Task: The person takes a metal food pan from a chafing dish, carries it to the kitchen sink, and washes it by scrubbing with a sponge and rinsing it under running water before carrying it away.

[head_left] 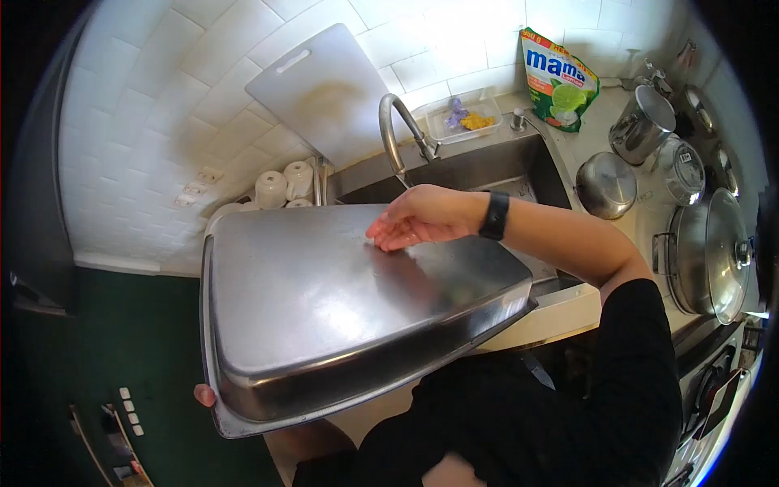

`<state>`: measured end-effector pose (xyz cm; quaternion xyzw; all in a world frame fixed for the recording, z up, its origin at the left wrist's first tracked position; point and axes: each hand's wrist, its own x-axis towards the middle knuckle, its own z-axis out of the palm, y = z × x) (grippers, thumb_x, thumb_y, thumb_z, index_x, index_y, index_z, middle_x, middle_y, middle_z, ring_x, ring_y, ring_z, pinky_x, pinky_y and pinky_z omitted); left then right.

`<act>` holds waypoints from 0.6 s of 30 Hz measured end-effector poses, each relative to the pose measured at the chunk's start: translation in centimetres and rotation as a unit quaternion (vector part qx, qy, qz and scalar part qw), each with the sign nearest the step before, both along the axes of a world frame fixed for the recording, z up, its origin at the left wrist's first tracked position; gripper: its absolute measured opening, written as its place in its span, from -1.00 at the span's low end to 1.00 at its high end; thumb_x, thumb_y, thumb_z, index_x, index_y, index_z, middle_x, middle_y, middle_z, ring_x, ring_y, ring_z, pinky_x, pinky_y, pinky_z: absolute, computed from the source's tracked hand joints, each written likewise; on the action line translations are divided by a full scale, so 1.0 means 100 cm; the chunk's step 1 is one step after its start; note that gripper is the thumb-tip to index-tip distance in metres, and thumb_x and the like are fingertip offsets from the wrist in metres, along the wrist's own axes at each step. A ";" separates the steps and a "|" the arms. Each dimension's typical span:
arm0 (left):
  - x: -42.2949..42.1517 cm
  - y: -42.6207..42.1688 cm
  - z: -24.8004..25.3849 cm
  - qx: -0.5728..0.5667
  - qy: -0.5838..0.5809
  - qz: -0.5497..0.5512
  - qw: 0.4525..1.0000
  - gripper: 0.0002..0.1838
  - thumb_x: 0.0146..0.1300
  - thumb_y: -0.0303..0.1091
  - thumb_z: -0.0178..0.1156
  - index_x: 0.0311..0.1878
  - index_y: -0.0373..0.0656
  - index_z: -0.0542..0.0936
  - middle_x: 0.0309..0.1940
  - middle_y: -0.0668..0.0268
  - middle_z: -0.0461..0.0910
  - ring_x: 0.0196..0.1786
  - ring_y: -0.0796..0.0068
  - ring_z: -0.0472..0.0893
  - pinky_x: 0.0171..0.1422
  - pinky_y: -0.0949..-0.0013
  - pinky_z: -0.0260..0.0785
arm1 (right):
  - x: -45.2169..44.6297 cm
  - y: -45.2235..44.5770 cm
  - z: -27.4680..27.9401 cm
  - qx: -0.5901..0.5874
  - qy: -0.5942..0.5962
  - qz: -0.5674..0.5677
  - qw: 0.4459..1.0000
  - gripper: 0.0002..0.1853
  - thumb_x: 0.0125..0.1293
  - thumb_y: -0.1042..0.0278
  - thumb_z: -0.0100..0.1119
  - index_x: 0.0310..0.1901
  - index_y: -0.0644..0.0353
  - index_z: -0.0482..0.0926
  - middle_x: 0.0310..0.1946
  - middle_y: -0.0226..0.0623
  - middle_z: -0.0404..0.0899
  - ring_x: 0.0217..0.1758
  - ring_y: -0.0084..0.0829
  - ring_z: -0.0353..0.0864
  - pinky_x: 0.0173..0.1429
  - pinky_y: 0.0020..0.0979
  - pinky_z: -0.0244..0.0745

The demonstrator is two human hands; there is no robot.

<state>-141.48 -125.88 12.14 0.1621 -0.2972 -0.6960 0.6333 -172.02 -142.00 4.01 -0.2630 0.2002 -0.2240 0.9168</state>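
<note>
A large rectangular stainless steel pan point(324, 276) is tilted in front of me with its underside towards me. My left hand point(204, 395) grips its rim at the lower left corner; only the thumb shows there, the other fingers hidden behind the pan. Over the pan's underside is my right hand point(418, 217), its fingers slightly curled and with nothing visible in them. Its fingertips are at or just above the metal, beside what look like a few wet marks. A dark watch band circles my right wrist. Behind the pan stands the faucet point(391, 130), its spout end near my right hand.
The steel sink point(527, 166) lies partly hidden under my right arm. A white cutting board point(324, 93) leans on the tiles, near white mugs point(272, 189). A plastic tray point(434, 127) holds scrubbers beside a green detergent pouch point(560, 81). Several pots, including a lidded one point(706, 252), stand right.
</note>
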 end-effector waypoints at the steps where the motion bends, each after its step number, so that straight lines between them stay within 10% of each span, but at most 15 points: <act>1: 0.001 -0.001 -0.001 0.001 0.001 0.001 1.000 -0.34 -0.04 -0.15 -0.02 0.12 -0.39 0.22 0.11 -0.07 0.21 0.12 0.13 0.23 0.20 0.16 0.01 | -0.007 -0.002 -0.005 -0.157 0.052 0.023 0.986 -0.80 0.23 0.48 -0.13 -0.22 0.42 0.46 -0.38 -0.17 0.49 -0.31 -0.41 0.54 -0.14 -0.46 0.51; 3: 0.002 -0.002 -0.002 0.001 0.002 0.002 1.000 -0.34 -0.04 -0.15 -0.02 0.12 -0.39 0.22 0.11 -0.07 0.21 0.11 0.13 0.24 0.20 0.16 0.02 | -0.031 -0.016 -0.025 -0.454 0.152 0.074 0.875 -0.79 0.22 0.45 -0.10 -0.19 0.37 0.47 -0.37 -0.20 0.49 -0.33 -0.42 0.54 -0.13 -0.48 0.51; 4: 0.002 -0.002 -0.002 0.000 0.004 0.002 1.000 -0.34 -0.04 -0.15 -0.02 0.11 -0.39 0.22 0.11 -0.07 0.21 0.11 0.13 0.24 0.20 0.17 0.02 | -0.035 -0.026 -0.039 -0.186 0.215 0.062 0.957 -0.82 0.19 0.42 -0.03 -0.24 0.31 0.49 -0.37 -0.24 0.49 -0.34 -0.45 0.52 -0.15 -0.48 0.50; 7: 0.003 -0.004 -0.002 -0.002 0.003 -0.001 1.000 -0.35 -0.03 -0.16 -0.02 0.11 -0.39 0.23 0.10 -0.07 0.22 0.10 0.14 0.25 0.19 0.18 0.03 | -0.026 -0.046 -0.077 -0.038 0.240 -0.101 0.965 -0.87 0.14 0.45 0.03 -0.31 0.31 0.48 -0.37 -0.26 0.49 -0.34 -0.46 0.50 -0.19 -0.50 0.49; 13: 0.002 -0.007 -0.001 -0.004 -0.001 -0.008 1.000 -0.36 -0.03 -0.16 -0.03 0.10 -0.40 0.24 0.09 -0.06 0.23 0.09 0.16 0.27 0.17 0.19 0.05 | -0.005 -0.062 -0.079 0.014 0.179 -0.125 0.976 -0.93 0.11 0.49 0.06 -0.40 0.30 0.47 -0.40 -0.24 0.49 -0.36 -0.47 0.50 -0.23 -0.51 0.50; 16: 0.004 -0.008 0.000 -0.008 0.000 -0.009 1.000 -0.37 -0.03 -0.16 -0.03 0.09 -0.40 0.24 0.09 -0.06 0.24 0.08 0.16 0.27 0.17 0.20 0.07 | -0.024 -0.038 -0.046 -0.211 0.172 0.080 0.959 -0.90 0.10 0.48 0.08 -0.38 0.34 0.51 -0.50 -0.25 0.50 -0.45 -0.48 0.51 -0.30 -0.57 0.50; 18: 0.004 -0.007 0.002 -0.008 0.001 -0.011 1.000 -0.37 -0.03 -0.16 -0.03 0.09 -0.40 0.24 0.08 -0.06 0.25 0.07 0.17 0.28 0.16 0.21 0.07 | -0.045 -0.041 -0.061 -0.617 0.173 0.136 0.755 -0.86 0.09 0.46 0.07 -0.33 0.33 0.53 -0.51 -0.29 0.50 -0.46 -0.52 0.50 -0.34 -0.60 0.48</act>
